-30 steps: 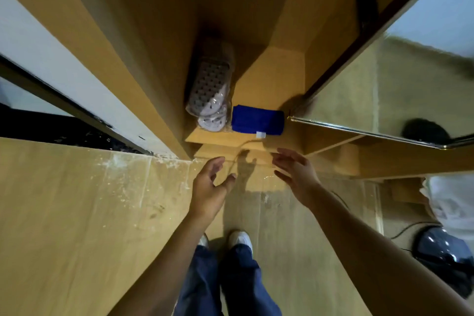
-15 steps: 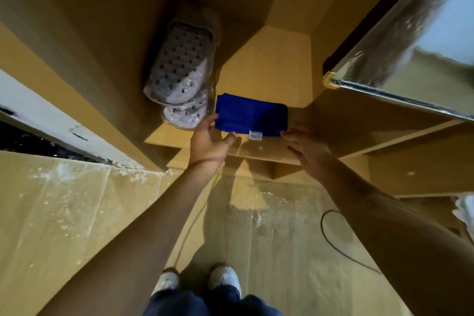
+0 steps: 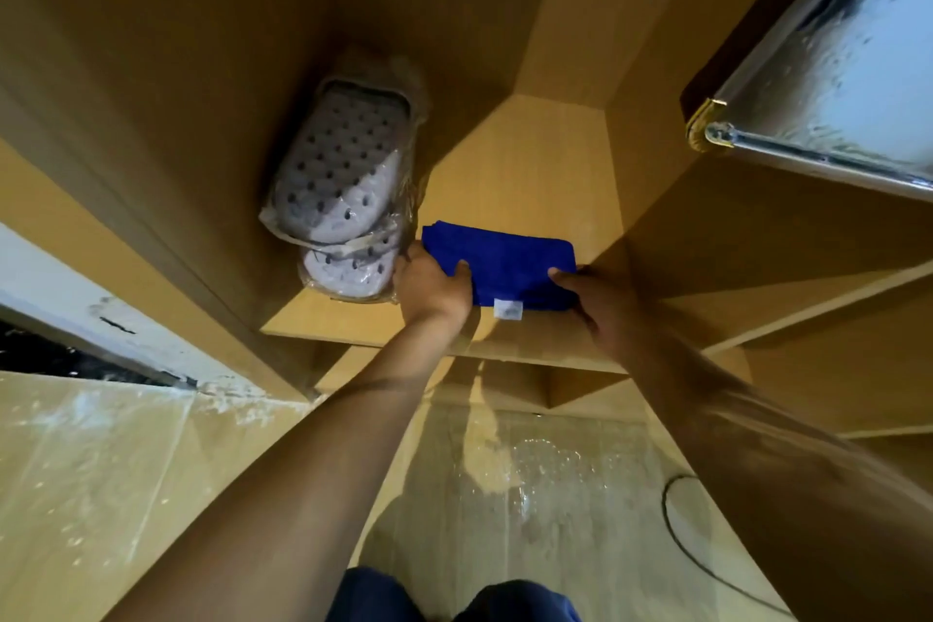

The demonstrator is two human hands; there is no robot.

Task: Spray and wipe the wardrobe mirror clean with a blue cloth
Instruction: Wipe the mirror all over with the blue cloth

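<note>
Both hands gripped a folded blue cloth [image 3: 500, 263] on a wardrobe shelf [image 3: 525, 177] | left hand [image 3: 434, 285] held its left end, right hand [image 3: 603, 301] its right | wrapped slippers [image 3: 343, 187] beside the left hand

There is a single view, from a wide-angle camera worn on the person's head. It looks forward and steeply down into an open wooden wardrobe, so both forearms run up from the bottom corners to the hands, the left hand [image 3: 433, 285] and the right hand [image 3: 603, 303], near the middle. The shelf [image 3: 515, 177] lies close, just beyond the hands; the floor [image 3: 545, 495] and the person's knees sit below them. The mirror door [image 3: 853, 66] cuts in above and to the right of the right hand. Straight edges bow toward the borders.
</note>
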